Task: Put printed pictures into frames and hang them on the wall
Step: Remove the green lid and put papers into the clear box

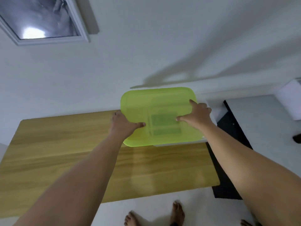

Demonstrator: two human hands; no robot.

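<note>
While reaching forward with both arms, gripped a translucent lime-green plastic lid [156,110] by its left edge with the left hand [124,123] — thumb pressed flat on top, other fingers hidden under the rim. Clasped the right side with the right hand [197,115]: thumb and forefinger spread across the top face, remaining fingers curled over the edge. Held the lid above the far right part of a light wood-grain tabletop [65,144], close to the wall. Saw a darker rectangular patch through the plastic, too blurred to read, and a pale white rim [172,145] just under the near right corner; could not tell what it belonged to.

Found the white-framed dark grey picture [47,18] hanging on the white wall [162,43], high at the left and well apart from the lid, with a bright glare on its surface. Cast long arm shadows [179,74] on the wall just above the lid. Had a black flat piece of furniture [228,128] beside the table's right edge and a blurred white roll-like object [290,101] further right. Stood barefoot, feet [177,212] on a white floor [146,204] at the table's near edge.
</note>
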